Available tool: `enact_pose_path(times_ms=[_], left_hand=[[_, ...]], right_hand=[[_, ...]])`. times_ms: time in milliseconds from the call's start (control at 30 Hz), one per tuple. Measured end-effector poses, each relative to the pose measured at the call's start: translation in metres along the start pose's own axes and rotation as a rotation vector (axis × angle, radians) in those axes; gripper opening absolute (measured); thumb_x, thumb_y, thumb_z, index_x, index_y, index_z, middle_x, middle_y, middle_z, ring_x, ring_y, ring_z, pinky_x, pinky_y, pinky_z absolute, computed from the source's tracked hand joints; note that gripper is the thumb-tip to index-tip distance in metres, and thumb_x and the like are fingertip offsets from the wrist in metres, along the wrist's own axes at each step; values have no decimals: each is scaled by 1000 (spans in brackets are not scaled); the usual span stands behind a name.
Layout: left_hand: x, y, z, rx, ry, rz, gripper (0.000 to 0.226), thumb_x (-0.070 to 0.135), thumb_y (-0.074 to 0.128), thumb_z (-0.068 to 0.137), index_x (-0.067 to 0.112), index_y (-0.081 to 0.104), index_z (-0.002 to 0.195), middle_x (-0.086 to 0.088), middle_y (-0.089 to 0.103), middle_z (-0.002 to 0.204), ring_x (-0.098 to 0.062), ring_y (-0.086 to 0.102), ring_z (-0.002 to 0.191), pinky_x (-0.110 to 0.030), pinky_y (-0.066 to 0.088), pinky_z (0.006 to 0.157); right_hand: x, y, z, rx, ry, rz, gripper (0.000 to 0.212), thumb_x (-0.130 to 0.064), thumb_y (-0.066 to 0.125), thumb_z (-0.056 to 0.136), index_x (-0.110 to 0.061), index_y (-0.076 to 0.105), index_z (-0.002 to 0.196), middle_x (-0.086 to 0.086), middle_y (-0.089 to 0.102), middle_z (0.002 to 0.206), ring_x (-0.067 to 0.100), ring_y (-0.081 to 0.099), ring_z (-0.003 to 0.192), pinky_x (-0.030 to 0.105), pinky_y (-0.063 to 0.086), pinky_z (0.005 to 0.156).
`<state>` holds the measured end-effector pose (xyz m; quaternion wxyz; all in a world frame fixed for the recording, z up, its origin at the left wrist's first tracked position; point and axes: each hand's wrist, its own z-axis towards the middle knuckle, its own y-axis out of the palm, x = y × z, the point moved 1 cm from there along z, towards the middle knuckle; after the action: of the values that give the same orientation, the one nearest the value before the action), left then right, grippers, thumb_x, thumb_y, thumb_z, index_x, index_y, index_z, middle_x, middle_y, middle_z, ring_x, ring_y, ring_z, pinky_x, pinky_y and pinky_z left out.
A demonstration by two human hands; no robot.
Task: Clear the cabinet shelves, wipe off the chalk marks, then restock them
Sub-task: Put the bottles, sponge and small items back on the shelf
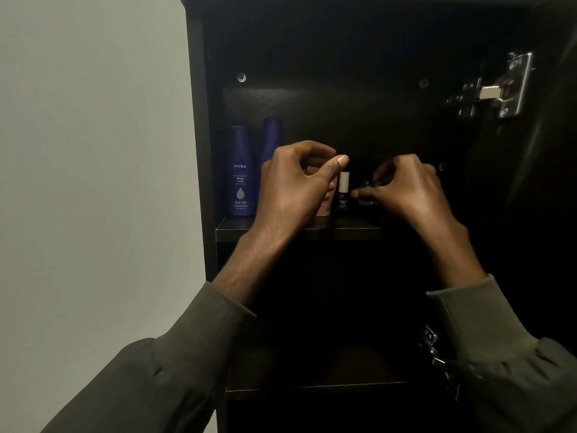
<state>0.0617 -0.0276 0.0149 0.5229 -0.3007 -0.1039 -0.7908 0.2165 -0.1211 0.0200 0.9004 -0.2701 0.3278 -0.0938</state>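
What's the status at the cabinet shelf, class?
Left hand curled round pinkish container. Right hand pinching small dark bottle. White-capped bottle between them. Nivea bottle still shelved.

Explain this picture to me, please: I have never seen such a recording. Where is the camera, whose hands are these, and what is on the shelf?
There is no machine here. A person wears a camera on the head, so the one picture looks forward and down at their own hands inside a dark cabinet. On the shelf stand two blue bottles: the front one, marked Nivea Body Milk, and another behind it. To their right stand a pinkish tube, partly hidden, and a small white-capped bottle. The left hand is curled at the pinkish tube; its grip is hidden. The right hand pinches a small dark bottle. A metal hinge shows at upper right.
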Motion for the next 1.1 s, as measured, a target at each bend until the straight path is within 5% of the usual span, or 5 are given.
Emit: enact_pose_path(times_ms=[133, 433, 600, 900, 1100], left_hand=[[-1, -8, -3, -26, -1, 36, 17, 28, 69, 90, 16, 72, 101, 5, 73, 90, -6, 71, 75, -19, 57, 63], [-13, -23, -8, -11, -36, 82, 16, 28, 68, 90, 17, 72, 101, 4, 73, 84, -6, 71, 72, -31, 62, 69], [-17, -23, -10, -18, -55, 84, 16, 26, 68, 90, 16, 72, 101, 2, 73, 85, -7, 71, 72, -31, 62, 69], [-15, -29, -39, -73, -54, -14, 19, 25, 65, 92, 14, 71, 106, 3, 74, 90, -7, 72, 76, -23, 60, 69], [-30, -38, -125, -175, -137, -120, 22, 26, 61, 92, 13, 72, 105, 1, 75, 89, -11, 72, 78, -20, 56, 68]], right_hand=[[2, 13, 7, -34, 2, -48, 38, -40, 88, 65, -18, 69, 89, 1, 68, 86, 16, 63, 83, 25, 46, 62], [3, 18, 6, -87, 70, -8, 54, -34, 88, 65, -18, 64, 110, 3, 67, 101, 16, 63, 93, 27, 50, 68], [8, 13, 2, -73, 83, 17, 57, -33, 87, 67, -21, 60, 116, -1, 65, 100, 12, 59, 88, 20, 39, 56], [-13, -17, -58, 135, -40, 236, 44, -31, 82, 74, -29, 61, 113, -12, 65, 101, -1, 62, 90, 16, 47, 71], [-5, 7, -149, -165, -145, 498, 26, -27, 83, 73, -28, 69, 95, -10, 72, 89, 0, 69, 84, 22, 57, 73]])
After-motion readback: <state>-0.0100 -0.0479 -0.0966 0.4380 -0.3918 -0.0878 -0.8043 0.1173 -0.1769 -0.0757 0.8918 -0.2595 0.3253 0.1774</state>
